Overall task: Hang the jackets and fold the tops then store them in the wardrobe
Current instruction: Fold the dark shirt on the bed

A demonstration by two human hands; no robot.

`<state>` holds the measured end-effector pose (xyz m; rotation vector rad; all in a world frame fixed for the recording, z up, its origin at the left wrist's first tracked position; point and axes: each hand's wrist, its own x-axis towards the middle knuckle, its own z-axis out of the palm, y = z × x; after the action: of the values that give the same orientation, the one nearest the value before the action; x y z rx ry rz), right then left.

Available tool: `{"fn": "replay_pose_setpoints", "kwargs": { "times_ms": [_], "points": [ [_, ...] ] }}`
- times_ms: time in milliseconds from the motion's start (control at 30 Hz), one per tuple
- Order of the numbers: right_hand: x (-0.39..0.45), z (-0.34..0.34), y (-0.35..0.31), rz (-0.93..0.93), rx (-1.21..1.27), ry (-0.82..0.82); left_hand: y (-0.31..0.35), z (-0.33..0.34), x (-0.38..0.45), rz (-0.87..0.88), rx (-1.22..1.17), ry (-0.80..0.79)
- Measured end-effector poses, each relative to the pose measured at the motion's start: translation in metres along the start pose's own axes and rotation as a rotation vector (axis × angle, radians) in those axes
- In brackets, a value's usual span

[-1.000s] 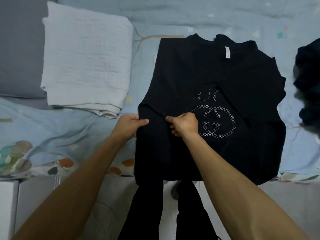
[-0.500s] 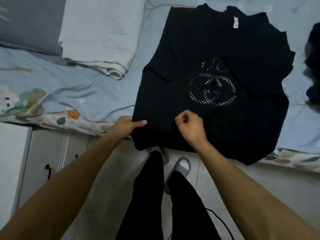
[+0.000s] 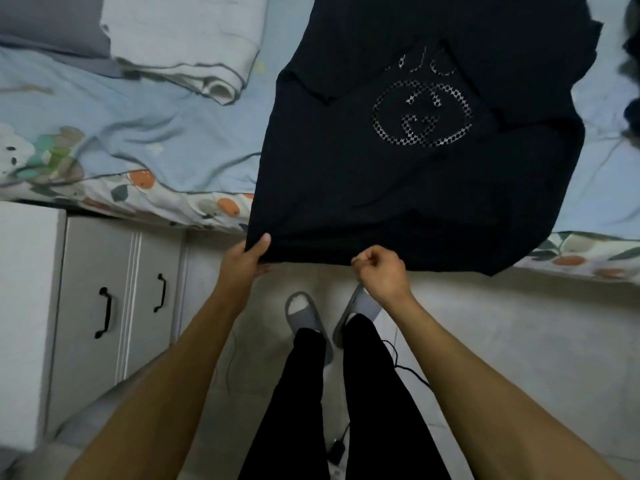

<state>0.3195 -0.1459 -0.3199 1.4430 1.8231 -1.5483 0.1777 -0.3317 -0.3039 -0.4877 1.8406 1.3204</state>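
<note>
A black top [image 3: 408, 188] with a silver dotted logo lies spread on the bed, its left side folded inward and its bottom hem hanging over the bed's edge. My left hand [image 3: 247, 261] pinches the hem's left corner, thumb on top of the cloth. My right hand [image 3: 379, 271] grips the same hem further right, fingers curled round the fabric.
A light blue patterned bed sheet [image 3: 145, 133] covers the bed. A folded white blanket [image 3: 194, 46] and a grey pillow [image 3: 45, 26] lie at the upper left. More dark clothing [image 3: 632, 109] sits at the right edge. A white cabinet [image 3: 104, 299] with black handles stands at the left.
Both hands slid down the top's left side from its middle to the bottom hem at the bed's edge. The view tilted down to show the floor, my legs and slippers.
</note>
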Motion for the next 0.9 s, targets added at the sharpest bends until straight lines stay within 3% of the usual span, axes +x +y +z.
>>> {"fn": "replay_pose_setpoints", "kwargs": {
  "times_ms": [100,167,267,367,567,667,800,900],
  "points": [
    [-0.006,0.029,0.006,0.377,0.51,-0.039,-0.01,-0.009,-0.008,-0.038,-0.171,0.052],
    [-0.013,0.038,0.004,0.51,0.861,-0.119,-0.012,-0.009,-0.015,-0.081,-0.313,0.072],
    [-0.019,0.041,-0.001,0.482,1.363,-0.105,-0.008,0.0,-0.026,-0.162,-0.474,0.077],
    [-0.019,0.039,-0.012,0.441,1.561,-0.016,-0.001,0.006,-0.031,-0.198,-0.537,0.106],
    [-0.046,0.022,-0.01,0.429,1.662,0.134,-0.002,0.0,-0.039,-0.117,-0.486,0.086],
    [-0.067,0.01,-0.011,0.394,1.588,0.223,0.01,-0.001,-0.055,-0.077,-0.508,0.091],
    [-0.095,0.002,-0.014,0.357,1.102,0.516,0.019,-0.003,-0.084,-0.112,-0.511,0.183],
    [-0.12,-0.004,-0.015,0.165,0.653,0.646,0.019,-0.005,-0.103,-0.094,-0.378,0.289]
  ]
}}
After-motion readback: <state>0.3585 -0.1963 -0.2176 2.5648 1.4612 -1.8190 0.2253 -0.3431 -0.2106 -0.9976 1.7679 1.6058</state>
